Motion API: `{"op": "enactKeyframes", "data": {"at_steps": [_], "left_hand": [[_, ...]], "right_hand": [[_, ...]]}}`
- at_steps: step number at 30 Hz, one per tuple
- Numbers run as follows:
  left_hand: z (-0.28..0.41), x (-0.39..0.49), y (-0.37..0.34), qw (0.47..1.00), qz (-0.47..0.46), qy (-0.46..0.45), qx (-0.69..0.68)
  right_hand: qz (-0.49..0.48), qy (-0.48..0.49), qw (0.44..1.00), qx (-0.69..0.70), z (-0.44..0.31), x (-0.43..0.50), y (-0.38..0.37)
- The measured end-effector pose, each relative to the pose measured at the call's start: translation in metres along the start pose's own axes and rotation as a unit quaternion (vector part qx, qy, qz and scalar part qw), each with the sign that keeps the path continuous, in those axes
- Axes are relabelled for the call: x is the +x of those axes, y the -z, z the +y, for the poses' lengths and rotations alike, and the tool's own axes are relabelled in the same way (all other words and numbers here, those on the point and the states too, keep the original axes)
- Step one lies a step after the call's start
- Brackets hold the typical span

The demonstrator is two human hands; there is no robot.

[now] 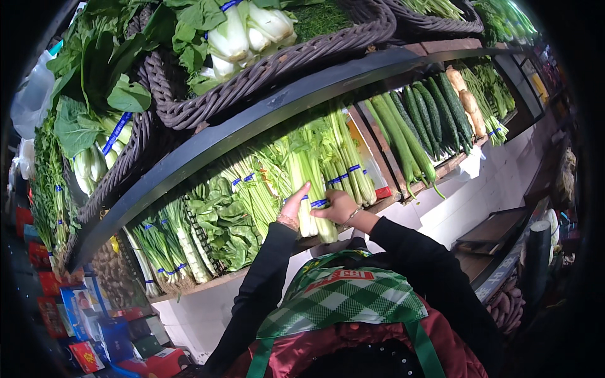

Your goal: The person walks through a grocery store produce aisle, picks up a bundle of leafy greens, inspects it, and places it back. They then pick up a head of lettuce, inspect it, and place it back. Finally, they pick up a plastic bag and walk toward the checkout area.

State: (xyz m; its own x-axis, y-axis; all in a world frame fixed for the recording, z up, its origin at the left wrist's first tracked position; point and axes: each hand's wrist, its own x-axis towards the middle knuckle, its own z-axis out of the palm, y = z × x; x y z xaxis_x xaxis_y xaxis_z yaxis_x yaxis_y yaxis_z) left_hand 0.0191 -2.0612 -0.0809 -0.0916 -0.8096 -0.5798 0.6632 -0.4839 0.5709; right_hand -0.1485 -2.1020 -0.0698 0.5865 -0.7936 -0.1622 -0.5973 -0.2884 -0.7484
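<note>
Celery bunches (302, 177) with blue bands lie among other greens on the lower shelf in front of me. My left hand (296, 205) is against the left side of the celery, its thumb pointing up along the stalks. From the right, my right hand (338, 207) grips a celery bunch near its blue band, at the pale base end. More banded celery (352, 182) lies just right of my hands. Thin green-stalked bundles (257, 193) lie to the left. The palm side of my left hand is hidden.
Above the lower shelf runs a dark metal rail (264, 111), with wicker baskets (279, 64) of bok choy (236, 38) over it. Leafy greens (227, 217) and scallions (163, 250) lie left; cucumbers (427, 111) lie right. Colourful boxes (113, 335) stand lower left.
</note>
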Motion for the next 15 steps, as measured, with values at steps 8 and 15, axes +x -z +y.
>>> {"op": "enactKeyframes", "data": {"at_steps": [8, 15], "left_hand": [[0.012, -0.015, -0.016, 0.975, 0.108, -0.015, 0.194], [0.002, -0.003, 0.008, 0.981, 0.093, -0.031, 0.168]], "right_hand": [[-0.252, -0.011, 0.964, 0.084, 0.027, 0.019, 0.029], [0.157, 0.019, 0.964, -0.215, 0.034, 0.072, 0.041]]}}
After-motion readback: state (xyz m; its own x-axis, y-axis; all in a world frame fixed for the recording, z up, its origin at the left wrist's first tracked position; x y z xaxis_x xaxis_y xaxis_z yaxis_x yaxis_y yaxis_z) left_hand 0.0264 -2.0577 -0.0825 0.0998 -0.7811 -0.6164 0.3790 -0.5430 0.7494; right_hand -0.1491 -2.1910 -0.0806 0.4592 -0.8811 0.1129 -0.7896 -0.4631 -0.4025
